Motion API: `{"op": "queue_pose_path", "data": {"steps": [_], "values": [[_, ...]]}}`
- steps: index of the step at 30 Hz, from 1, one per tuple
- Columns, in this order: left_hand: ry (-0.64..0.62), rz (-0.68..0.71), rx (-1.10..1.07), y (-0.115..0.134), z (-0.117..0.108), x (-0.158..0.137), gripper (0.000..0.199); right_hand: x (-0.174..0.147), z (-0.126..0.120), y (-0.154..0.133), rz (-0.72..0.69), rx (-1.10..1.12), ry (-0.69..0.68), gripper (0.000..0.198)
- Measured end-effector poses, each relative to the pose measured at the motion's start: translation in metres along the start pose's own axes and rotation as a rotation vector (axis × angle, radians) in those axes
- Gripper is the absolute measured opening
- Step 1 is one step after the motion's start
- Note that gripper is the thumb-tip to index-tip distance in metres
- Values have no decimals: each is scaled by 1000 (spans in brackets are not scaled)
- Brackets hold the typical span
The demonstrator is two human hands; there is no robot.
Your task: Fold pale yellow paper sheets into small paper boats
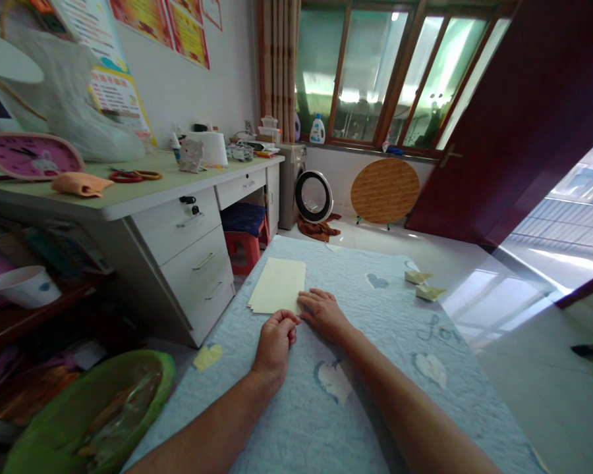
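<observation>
A small stack of pale yellow paper sheets (pixel 277 283) lies on the light blue cloth (pixel 400 421), its edges slightly fanned at the lower left. Just below its lower right corner, my left hand (pixel 275 345) is closed, thumb and fingers pinched together; whatever they may hold is hidden. My right hand (pixel 326 315) rests flat and open, fingertips against the stack's right edge. Two boat-like folded papers (pixel 429 292) sit apart from both hands, near the cloth's right edge.
On the left is a desk (pixel 178 191) with scissors (pixel 133 176) and a pink clock (pixel 32 156) on top. A green basin (pixel 153 388) stands at the lower left. Beyond the cloth are a red stool (pixel 242 249), a washing machine (pixel 287 187) with its door open, and a round wooden tabletop (pixel 385 191).
</observation>
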State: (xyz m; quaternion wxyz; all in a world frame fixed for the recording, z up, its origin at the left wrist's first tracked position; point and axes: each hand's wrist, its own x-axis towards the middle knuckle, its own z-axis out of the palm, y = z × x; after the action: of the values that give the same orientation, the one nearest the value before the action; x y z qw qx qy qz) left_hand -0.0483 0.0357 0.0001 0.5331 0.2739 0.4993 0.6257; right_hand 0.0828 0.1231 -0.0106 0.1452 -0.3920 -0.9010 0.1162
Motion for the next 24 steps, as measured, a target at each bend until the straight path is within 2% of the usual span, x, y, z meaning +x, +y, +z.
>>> {"op": "queue_pose_path", "data": {"steps": [3, 10, 18, 24], "values": [[0, -10, -7, 0, 0, -1, 11, -2, -2, -5, -67, -35, 11, 23], [-7, -20, 1, 1, 1, -2, 12, 0, -6, -11, -150, -47, 44, 14], [-21, -11, 59, 0, 0, -2, 12, 3, -1, -3, 35, 61, 257, 20], [-52, 32, 168, -1, 1, -4, 13, -16, -23, 8, 121, 181, 427, 12]]}}
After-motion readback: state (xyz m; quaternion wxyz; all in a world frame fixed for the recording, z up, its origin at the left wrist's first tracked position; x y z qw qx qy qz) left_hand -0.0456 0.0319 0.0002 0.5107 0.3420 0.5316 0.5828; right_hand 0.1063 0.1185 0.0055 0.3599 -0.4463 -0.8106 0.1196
